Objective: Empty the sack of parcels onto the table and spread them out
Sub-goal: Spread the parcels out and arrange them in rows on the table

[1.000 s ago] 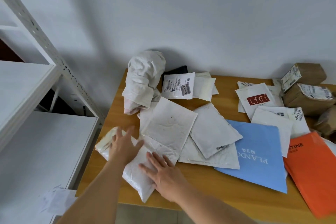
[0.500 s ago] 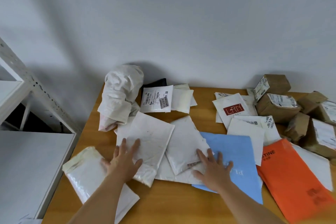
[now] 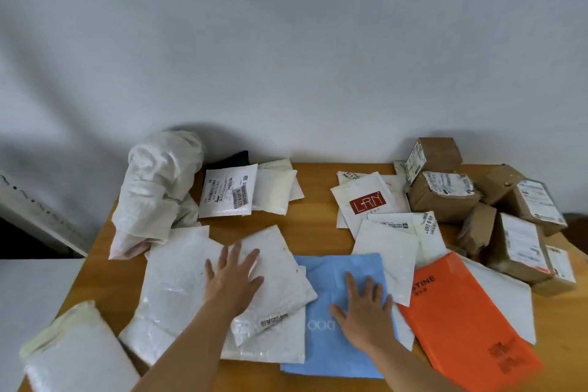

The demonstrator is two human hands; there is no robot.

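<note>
The crumpled white sack (image 3: 159,188) lies slumped at the table's back left. Flat parcels cover the wooden table (image 3: 318,223). My left hand (image 3: 234,277) rests palm down, fingers spread, on overlapping white padded mailers (image 3: 280,258). My right hand (image 3: 366,309) lies flat on a blue mailer (image 3: 327,347), fingers apart. An orange mailer (image 3: 461,318) sits to the right of it. Neither hand grips anything.
Several brown cardboard boxes (image 3: 483,200) crowd the back right corner. White mailers, one with a red logo (image 3: 366,204), lie at mid right. A labelled white envelope (image 3: 227,191) sits beside the sack. Another white padded mailer (image 3: 79,356) overhangs the front left. A white shelf unit (image 3: 38,213) stands left.
Both hands have slid right across the pile: the left from the front-left mailer onto the middle white mailers, the right onto the blue mailer. The view has swung right, away from the shelf.
</note>
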